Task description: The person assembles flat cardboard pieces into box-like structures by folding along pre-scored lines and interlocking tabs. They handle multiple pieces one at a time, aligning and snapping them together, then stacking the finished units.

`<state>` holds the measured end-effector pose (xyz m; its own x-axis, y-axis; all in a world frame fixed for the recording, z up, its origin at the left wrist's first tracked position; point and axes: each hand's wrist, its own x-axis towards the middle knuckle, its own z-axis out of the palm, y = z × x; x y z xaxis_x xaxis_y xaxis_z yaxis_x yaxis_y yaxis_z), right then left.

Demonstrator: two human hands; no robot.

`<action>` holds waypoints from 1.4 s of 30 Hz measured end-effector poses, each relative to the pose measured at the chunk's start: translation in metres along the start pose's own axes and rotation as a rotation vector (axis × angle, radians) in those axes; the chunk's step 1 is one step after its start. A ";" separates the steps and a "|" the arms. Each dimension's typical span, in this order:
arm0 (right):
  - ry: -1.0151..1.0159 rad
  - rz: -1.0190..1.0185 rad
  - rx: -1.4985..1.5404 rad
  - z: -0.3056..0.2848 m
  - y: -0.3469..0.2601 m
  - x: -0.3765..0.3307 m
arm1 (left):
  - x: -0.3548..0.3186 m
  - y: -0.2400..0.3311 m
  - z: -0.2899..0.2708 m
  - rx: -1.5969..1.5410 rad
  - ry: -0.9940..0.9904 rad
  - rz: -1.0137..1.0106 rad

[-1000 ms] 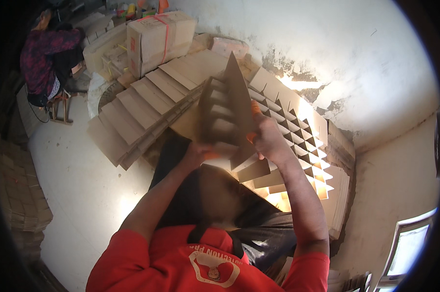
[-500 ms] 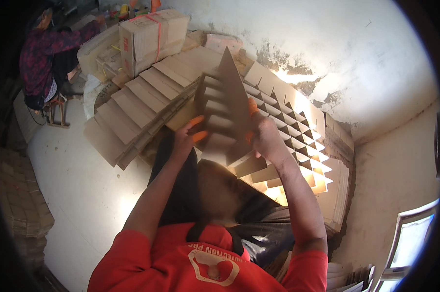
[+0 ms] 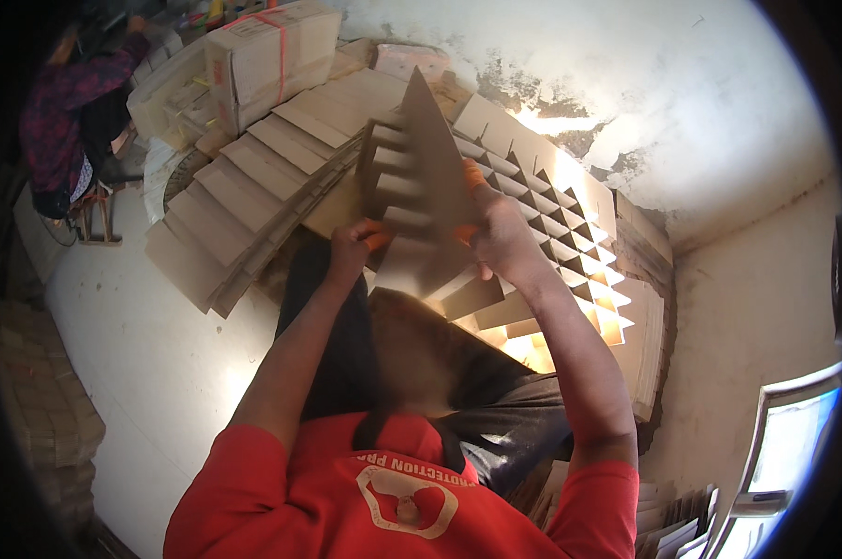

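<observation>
We have the right hand [image 3: 506, 238] closed on the right side of an upright cardboard panel [image 3: 430, 168], standing between our hands. Our left hand [image 3: 348, 253] is half curled by the slats [image 3: 395, 187]; whether it grips, we cannot tell. The panel looks light, stiff but easily creased, best pinched along its edge. A slotted grid [image 3: 544, 224] crowds our right hand, cardboard sheets [image 3: 244, 191] lie beyond the left; most room seems upward.

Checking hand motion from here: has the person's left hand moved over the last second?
Yes. Judged against the strapped carton, the left hand has shifted up the picture, away from the body and nearer that carton.
</observation>
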<state>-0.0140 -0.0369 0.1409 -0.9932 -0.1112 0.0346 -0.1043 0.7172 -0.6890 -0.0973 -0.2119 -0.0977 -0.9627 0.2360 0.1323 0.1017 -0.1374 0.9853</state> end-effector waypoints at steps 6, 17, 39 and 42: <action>-0.093 0.062 -0.082 0.001 -0.017 -0.006 | -0.002 0.004 -0.007 0.005 0.017 0.047; -0.130 -0.164 -0.522 0.058 0.061 -0.005 | -0.003 0.005 -0.003 -0.105 -0.032 -0.011; 0.380 0.511 1.057 -0.062 0.117 -0.093 | 0.034 0.144 0.088 1.189 -0.520 0.611; 0.141 0.177 0.183 -0.056 0.102 -0.113 | 0.069 0.136 0.112 1.156 -0.644 0.714</action>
<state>0.0846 0.0873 0.1073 -0.9938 0.1107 -0.0065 0.0699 0.5797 -0.8119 -0.1221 -0.1067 0.0575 -0.3862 0.8618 0.3290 0.9207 0.3386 0.1939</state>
